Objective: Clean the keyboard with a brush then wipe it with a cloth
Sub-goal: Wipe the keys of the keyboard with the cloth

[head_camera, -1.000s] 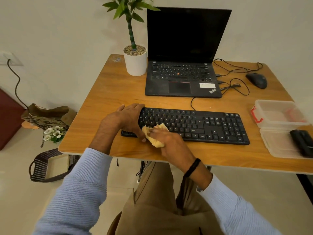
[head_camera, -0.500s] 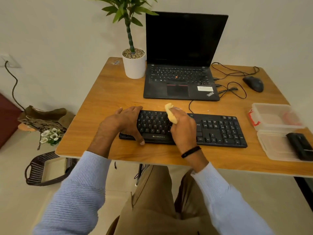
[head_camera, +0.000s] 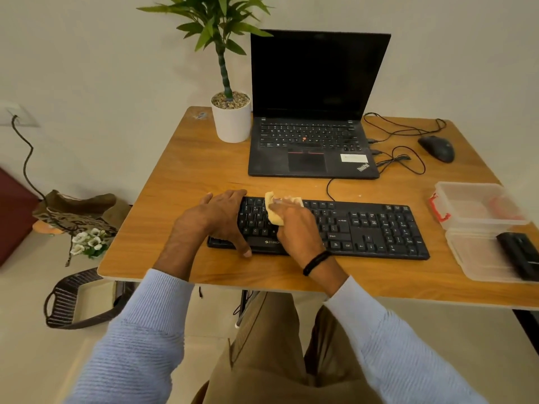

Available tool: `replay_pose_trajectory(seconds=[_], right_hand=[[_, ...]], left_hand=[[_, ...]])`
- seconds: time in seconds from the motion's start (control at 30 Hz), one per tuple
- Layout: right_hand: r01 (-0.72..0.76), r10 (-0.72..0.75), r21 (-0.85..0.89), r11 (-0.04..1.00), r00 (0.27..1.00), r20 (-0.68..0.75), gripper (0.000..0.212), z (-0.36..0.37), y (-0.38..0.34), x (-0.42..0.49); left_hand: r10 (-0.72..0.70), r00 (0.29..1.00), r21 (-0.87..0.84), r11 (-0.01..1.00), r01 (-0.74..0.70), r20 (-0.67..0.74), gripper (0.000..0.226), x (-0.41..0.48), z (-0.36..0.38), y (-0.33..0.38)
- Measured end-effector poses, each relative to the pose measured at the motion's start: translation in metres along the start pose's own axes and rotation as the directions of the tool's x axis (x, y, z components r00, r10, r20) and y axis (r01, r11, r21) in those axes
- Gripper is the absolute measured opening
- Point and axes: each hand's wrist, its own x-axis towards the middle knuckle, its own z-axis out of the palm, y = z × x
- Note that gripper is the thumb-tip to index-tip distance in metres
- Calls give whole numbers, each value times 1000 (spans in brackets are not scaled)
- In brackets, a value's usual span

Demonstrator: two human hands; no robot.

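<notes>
Right hand [head_camera: 294, 228] grips a soft yellow cloth [head_camera: 273, 213] on the long black keyboard [head_camera: 373, 228]; left hand [head_camera: 221, 217] lies flat there. Wiping seems unfinished.

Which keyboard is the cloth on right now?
The separate flat black desktop keyboard nearest the person, under the yellow cloth; the black laptop beyond is untouched.

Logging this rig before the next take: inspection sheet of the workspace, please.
Surface: wooden table, mark at far-left corner.
Job's things: keyboard near front edge; cloth on its upper-left keys; black object in plastic box, maybe brush.
Clutter: laptop, potted plant, mouse.
Hands: left hand rests on keyboard's left end; right hand holds cloth on keys.
Cables: loose loops beside mouse; keyboard cable runs toward laptop.
Surroundings: bags, flowers on floor; cord at wall socket.
</notes>
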Motion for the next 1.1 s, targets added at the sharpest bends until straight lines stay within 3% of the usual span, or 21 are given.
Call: replay_pose_trajectory(seconds=[0.1,0.23,0.4,0.53,0.67,0.77,0.9,1.1], right_hand=[[-79,78,-19,997,994,-74,46,-5,9,6],[5,-5,-33,999,1000,13,50,3,-5,3],[-25,26,15,1000,999,-33,60,8,-8,17],[30,-29,-101,994,1000,12,55,5,-3,17],[-82,88,-297,951,996,9,38,-19,14,25],[-162,161,-238,958,987,-24,49,-28,15,35],[-29,44,-133,991,992,114,52,-7,-2,39],[-17,71,-308,951,984,166,53,-17,4,45]], left_hand=[[5,1000,6,1000,-5,3,149,0,-1,1],[4,1000,2,1000,-4,-6,149,0,1,-1],[-1,1000,-6,1000,1,2,150,-1,0,0],[-14,1000,-15,1000,14,15,150,-3,-3,3],[-15,1000,-25,1000,15,11,148,-6,-3,4],[-18,1000,-17,1000,18,12,148,-6,-3,5],[-27,1000,-4,1000,27,15,149,-6,-5,6],[-35,999,7,999,35,11,151,-5,-5,5]])
